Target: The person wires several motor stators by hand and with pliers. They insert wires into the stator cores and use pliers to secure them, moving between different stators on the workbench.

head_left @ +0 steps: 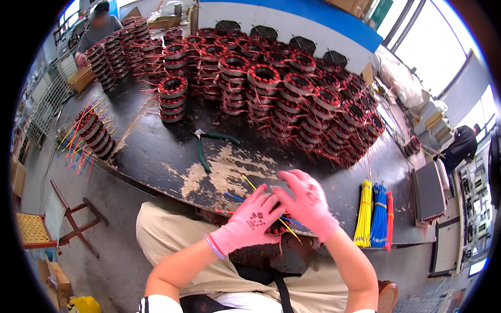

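Both my hands wear pink gloves and meet over the table's front edge, above my lap. Beneath them a wire-wound stator ring (276, 228) shows only in part. My left hand (251, 217) lies over it with curled fingers, gripping it. My right hand (307, 202) bends thumb and fingers together beside the left fingertips; what they pinch is hidden. A yellow wire (290, 232) and a blue wire (293, 221) stick out past the ring, with more wire ends showing beyond my left fingers. Green-handled pliers (202, 146) lie spread on the table ahead.
Many stacked stators (261, 78) fill the table's back. A shorter stack (172, 99) stands left of them, and another with coloured wires (94, 133) at the left edge. Bundles of yellow (364, 214), blue (379, 216) and red wires (389, 219) lie right. Two people are farther off.
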`<state>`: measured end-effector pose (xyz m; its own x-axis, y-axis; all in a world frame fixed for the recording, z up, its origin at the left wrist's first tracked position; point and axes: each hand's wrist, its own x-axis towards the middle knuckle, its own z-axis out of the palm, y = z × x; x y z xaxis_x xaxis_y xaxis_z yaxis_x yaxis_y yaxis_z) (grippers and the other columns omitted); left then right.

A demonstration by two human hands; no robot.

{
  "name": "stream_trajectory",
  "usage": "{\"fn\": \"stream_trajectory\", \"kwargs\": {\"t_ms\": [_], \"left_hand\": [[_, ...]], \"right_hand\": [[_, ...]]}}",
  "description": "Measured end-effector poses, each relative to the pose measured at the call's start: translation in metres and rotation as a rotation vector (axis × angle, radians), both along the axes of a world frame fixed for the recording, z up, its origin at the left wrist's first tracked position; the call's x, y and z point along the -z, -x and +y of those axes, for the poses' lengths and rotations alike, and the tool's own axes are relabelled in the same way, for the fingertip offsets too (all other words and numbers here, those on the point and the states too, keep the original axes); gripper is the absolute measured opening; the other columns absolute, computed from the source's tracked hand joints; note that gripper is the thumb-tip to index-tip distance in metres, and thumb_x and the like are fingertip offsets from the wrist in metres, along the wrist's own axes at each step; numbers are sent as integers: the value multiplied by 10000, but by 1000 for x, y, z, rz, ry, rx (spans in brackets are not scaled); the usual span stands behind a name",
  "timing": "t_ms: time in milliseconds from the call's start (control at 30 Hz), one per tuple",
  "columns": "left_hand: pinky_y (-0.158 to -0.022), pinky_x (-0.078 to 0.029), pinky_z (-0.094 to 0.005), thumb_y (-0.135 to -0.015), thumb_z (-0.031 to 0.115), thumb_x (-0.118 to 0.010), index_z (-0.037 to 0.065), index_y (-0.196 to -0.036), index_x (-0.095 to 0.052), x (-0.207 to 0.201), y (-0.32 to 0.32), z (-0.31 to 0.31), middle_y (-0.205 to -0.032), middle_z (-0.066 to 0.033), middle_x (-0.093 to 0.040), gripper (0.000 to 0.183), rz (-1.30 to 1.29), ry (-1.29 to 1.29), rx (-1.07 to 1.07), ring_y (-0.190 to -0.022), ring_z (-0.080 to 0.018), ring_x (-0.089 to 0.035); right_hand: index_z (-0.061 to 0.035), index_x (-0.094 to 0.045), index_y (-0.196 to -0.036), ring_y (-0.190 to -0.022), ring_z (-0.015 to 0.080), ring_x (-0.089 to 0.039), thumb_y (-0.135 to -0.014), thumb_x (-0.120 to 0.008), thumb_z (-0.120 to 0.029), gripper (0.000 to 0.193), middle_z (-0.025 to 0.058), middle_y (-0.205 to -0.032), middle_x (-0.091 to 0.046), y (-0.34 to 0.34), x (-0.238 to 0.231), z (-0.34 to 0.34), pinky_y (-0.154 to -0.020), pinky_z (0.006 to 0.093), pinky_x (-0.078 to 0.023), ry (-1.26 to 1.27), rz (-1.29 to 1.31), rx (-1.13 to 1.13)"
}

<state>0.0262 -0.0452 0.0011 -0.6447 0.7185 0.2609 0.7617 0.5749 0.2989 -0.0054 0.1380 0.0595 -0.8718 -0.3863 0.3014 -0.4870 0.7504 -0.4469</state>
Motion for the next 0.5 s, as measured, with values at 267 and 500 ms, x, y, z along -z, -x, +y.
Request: {"fn": "stream_trajectory", "kwargs": {"t_ms": [267, 500], "left_hand": [[-1182, -283, -550, -838, 652, -648, 68, -1504, -433, 49, -9, 15, -1547, -208, -406, 911, -104, -55, -45, -1428, -436, -355], [-1177, -291, -558, -882, 593, -600, 105, -1506, -425, 36, -1, 5, -1567, -163, -402, 812, -91, -166, -36, -1416, -402, -392]], "right_hand": [[101, -491, -1394, -1226, 331, -540, -752, -604, -826, 1133, 186, -1309, -540, 101, 40, -174, -1040, 451, -422, -697, 84, 172], [98, -576, -1304, -1239, 348, -599, -666, -701, -798, 1106, 254, -1348, -558, 148, 26, -199, -1011, 406, -500, -716, -387, 60]]}}
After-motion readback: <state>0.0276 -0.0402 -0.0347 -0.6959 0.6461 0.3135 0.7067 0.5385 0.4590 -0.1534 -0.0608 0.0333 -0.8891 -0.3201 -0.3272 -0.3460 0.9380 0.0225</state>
